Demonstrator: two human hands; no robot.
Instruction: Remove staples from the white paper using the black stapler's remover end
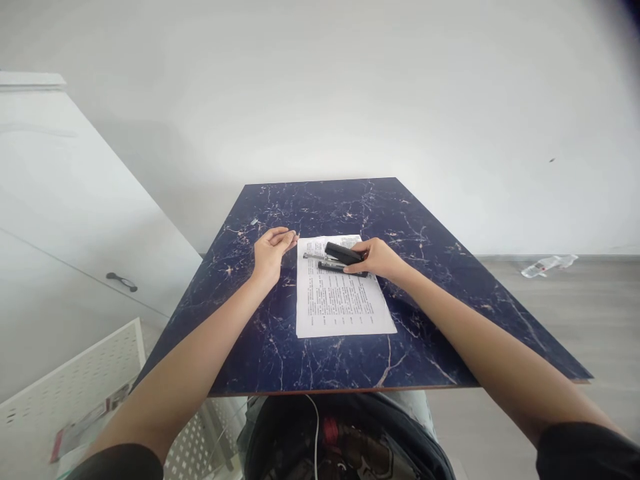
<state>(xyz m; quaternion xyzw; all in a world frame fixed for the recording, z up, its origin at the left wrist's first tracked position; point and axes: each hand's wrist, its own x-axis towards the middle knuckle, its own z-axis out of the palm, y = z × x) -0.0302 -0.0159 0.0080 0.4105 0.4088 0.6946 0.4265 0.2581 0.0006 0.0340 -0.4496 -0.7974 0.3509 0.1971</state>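
Observation:
My right hand [376, 259] grips a black stapler [342, 253] by its hinge end, over the upper part of a printed sheet of paper [345, 307]. The stapler's top cover is lifted, and a metal rod [313, 256] juts from it to the left. Close to the paper's upper left edge is my left hand [273, 250], thumb and fingertips pinched together. Whatever sits between those fingertips is too small to make out. A small silvery piece [255, 222] lies on the table beyond my left hand.
The dark blue marbled table [320, 367] reaches to a pale wall [320, 100]. At left stand a white cabinet [75, 200] and a perforated white basket [75, 360]. A clear plastic item [547, 265] lies on the floor at right. A white cable [316, 433] hangs below the table's front edge.

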